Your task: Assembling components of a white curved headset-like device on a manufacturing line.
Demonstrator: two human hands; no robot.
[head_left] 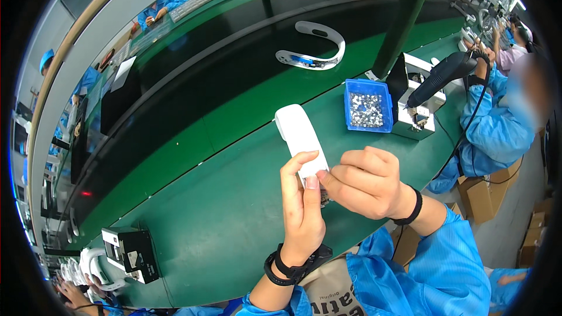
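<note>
Head view: white curved part (300, 131) held above the worktop (216, 216), near middle.
Left hand (301, 205): grip grasping its near end. Right hand (366, 186): fingertips at same end, can't tell if grip pinches anything. Farther right: blue bin (366, 86), small metal pieces (366, 111) inside.

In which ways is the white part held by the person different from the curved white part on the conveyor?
The held white part is raised over the green table, while the curved white part lies on the conveyor. The held white part shows a smooth, plain face; the curved white part shows a blue piece along its lower arm. Both are mainly white.
</note>
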